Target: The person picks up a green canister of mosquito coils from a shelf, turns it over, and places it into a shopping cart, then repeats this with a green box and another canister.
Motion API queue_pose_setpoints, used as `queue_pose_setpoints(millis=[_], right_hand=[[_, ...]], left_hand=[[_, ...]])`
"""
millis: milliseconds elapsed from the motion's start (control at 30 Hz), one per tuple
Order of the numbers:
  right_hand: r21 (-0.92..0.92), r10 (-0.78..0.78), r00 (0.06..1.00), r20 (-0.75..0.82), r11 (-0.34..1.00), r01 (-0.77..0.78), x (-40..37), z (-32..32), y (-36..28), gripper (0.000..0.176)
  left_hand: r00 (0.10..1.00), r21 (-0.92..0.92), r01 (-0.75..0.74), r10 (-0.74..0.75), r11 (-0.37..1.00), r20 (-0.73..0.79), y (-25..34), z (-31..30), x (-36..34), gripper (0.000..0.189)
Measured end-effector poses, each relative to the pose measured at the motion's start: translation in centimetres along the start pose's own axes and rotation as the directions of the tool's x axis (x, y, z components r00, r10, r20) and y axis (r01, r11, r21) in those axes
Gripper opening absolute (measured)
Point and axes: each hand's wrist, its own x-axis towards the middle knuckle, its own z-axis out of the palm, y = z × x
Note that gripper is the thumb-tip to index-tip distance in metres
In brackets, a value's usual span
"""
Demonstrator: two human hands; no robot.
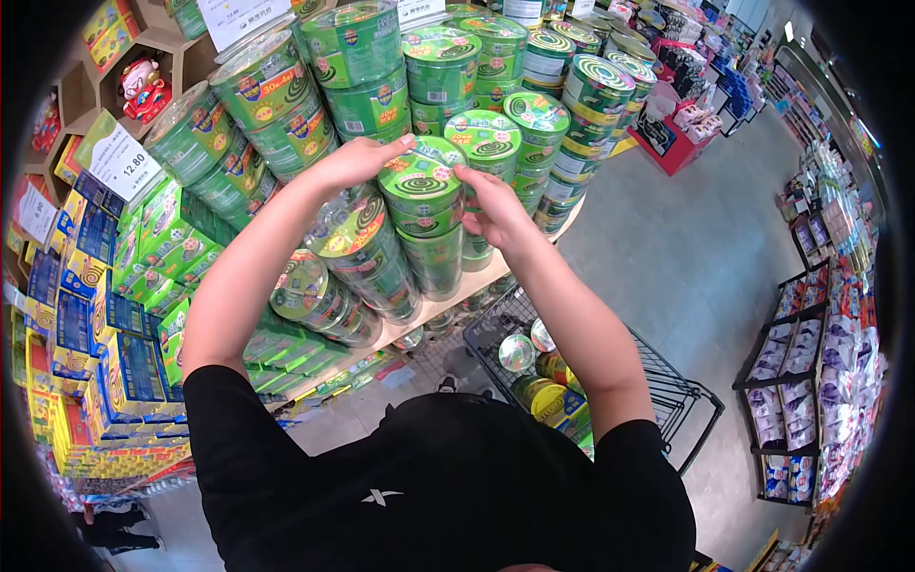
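A round green tub of mosquito coils, with a coil pictured on its lid, sits upright on top of another such tub near the front of a display shelf. My left hand lies against its far left rim, fingers partly hidden. On the other side, my right hand has its thumb and fingers around the right edge. The tub is gripped between my two hands. Just behind my right hand stands a neighbouring stack of green coil tubs. Tubs with yellow labels stand to the left.
A dark wire shopping cart with several tubs and packages inside is at my right front. The wooden shelf edge runs before me. Boxed goods fill the left, and packaged goods stand on a rack across the aisle floor.
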Motion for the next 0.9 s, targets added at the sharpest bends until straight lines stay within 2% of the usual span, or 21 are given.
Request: queue_pose_setpoints(millis=[67, 167, 267, 367, 467, 567, 633, 767, 900], right_hand=[[0.014, -0.058, 0.997, 0.053, 0.998, 0.057, 1.5, -0.7, 1.0, 0.048], [0.059, -0.062, 0.996, 0.058, 0.997, 0.058, -0.2, 0.2, 0.1, 0.045], [0.009, -0.061, 0.998, -0.008, 0.998, 0.061, 0.5, 0.5, 0.4, 0.045], [-0.027, -0.028, 0.998, -0.054, 0.999, 0.026, 1.4, 0.5, 0.8, 0.044], [-0.04, 0.04, 0.999, -0.028, 0.998, -0.041, 0.4, 1.0, 0.1, 0.052], [-0.07, 0.006, 0.999, -0.038, 0.998, -0.009, 1.6, 0.8, 0.4, 0.033], [-0.044, 0.045, 0.999, -0.024, 0.998, -0.046, 1.2, 1.0, 0.2, 0.03], [-0.001, 0.057, 0.998, -0.016, 0.998, -0.057, 0.3, 1.2, -0.5, 0.028], [-0.02, 0.053, 0.996, -0.074, 0.998, -0.055, 0.0, 1.7, -0.7, 0.03]], left_hand=[[1.0, -0.025, 0.007, -0.007, 1.0, 0.014, -0.7, 0.0, 1.0, 0.084], [1.0, -0.049, 0.025, -0.026, 0.998, -0.018, -2.2, 0.7, 2.4, 0.084], [0.998, -0.097, 0.049, -0.051, 0.994, -0.028, -2.3, 0.6, 2.5, 0.083], [0.999, -0.126, 0.032, -0.036, 0.992, -0.023, -3.0, 0.3, 3.1, 0.083], [1.0, -0.129, 0.003, -0.006, 0.992, -0.02, -2.9, 0.4, 2.7, 0.083], [1.0, -0.115, 0.0, -0.002, 0.993, -0.021, -2.7, 0.5, 2.6, 0.085], [1.0, -0.102, -0.002, 0.0, 0.995, -0.023, -2.5, 0.8, 2.5, 0.086], [1.0, -0.071, 0.013, -0.014, 0.997, -0.023, -2.5, 1.0, 2.9, 0.09], [1.0, -0.083, -0.004, 0.003, 0.997, -0.014, -2.7, 1.0, 3.1, 0.091]])
